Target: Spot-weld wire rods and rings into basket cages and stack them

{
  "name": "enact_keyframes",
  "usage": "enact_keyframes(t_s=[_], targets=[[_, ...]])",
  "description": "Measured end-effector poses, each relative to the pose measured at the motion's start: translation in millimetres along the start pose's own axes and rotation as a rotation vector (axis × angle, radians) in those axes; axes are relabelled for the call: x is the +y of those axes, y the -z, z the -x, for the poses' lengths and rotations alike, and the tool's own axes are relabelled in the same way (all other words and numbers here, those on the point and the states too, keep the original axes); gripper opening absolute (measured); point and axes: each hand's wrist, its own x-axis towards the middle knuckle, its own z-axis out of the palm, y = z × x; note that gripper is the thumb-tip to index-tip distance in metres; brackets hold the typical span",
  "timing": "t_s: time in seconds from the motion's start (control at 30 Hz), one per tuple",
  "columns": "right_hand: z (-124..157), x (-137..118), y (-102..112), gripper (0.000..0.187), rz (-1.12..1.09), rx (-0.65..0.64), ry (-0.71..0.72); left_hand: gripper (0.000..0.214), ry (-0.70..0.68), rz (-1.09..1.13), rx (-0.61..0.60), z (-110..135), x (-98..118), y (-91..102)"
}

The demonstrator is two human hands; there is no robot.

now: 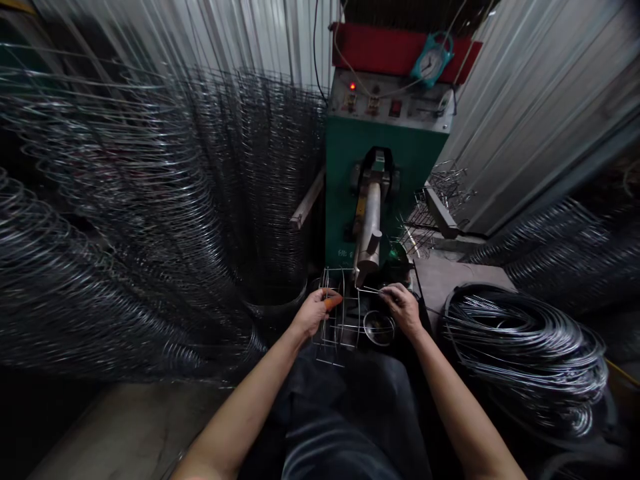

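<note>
My left hand (pixel 314 312) is closed on a wire frame (pixel 341 327) of thin shiny bars, held upright above my lap. Something orange covers one of its fingers. On the other side, my right hand (pixel 401 308) pinches a thin metal wire (pixel 370 290) whose far end meets the frame's upper right part. Both wire and frame touch or lie just under the tip of the welding machine's metal arm (pixel 369 233); contact is hard to make out. Below, between the hands, sits a small round bowl (pixel 379 328), its contents too dark to tell.
The green machine (pixel 345 180) stands ahead, with a lit red lamp (pixel 353 86) and a teal clock (pixel 433 60) on top. Tall stacks of wire rings (pixel 165 180) crowd the left. A heap of cut wires (pixel 525 340) fills a tub at right, near a flat board (pixel 463 277).
</note>
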Motion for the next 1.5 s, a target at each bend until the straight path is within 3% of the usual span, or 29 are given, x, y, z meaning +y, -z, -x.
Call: enact_keyframes(t_s=[0.47, 0.67, 0.73, 0.83, 1.13, 1.3, 1.5], targets=[[-8.6, -0.6, -0.7, 0.024, 0.033, 0.003, 0.008, 0.034, 0.036, 0.051, 0.028, -7.3, 2.3, -0.3], [42.7, 33.2, 26.5, 0.025, 0.057, 0.318, -0.034, 0.034, 0.008, 0.043, 0.023, -7.8, -0.3, -0.4], [64.7, 41.6, 33.6, 0.026, 0.059, 0.301, -0.067, 0.035, -0.011, 0.056, 0.030, -8.9, -1.6, -1.2], [77.8, 37.1, 34.6, 0.027, 0.131, 0.143, -0.046, 0.035, -0.042, 0.070, 0.071, -8.8, -2.6, -3.3], [13.5, -17.8, 3.4, 0.022, 0.164, 0.053, 0.174, 0.035, -0.072, 0.051, 0.092, -1.7, -4.0, -8.5], [7.5, -18.6, -7.9, 0.019, 0.131, 0.070, 0.145, 0.035, -0.053, 0.083, 0.091, -4.4, -2.1, -7.3], [1.6, -10.7, -4.9, 0.018, 0.124, -0.018, 0.167, 0.036, -0.031, 0.083, 0.113, -7.1, 2.3, -5.1]])
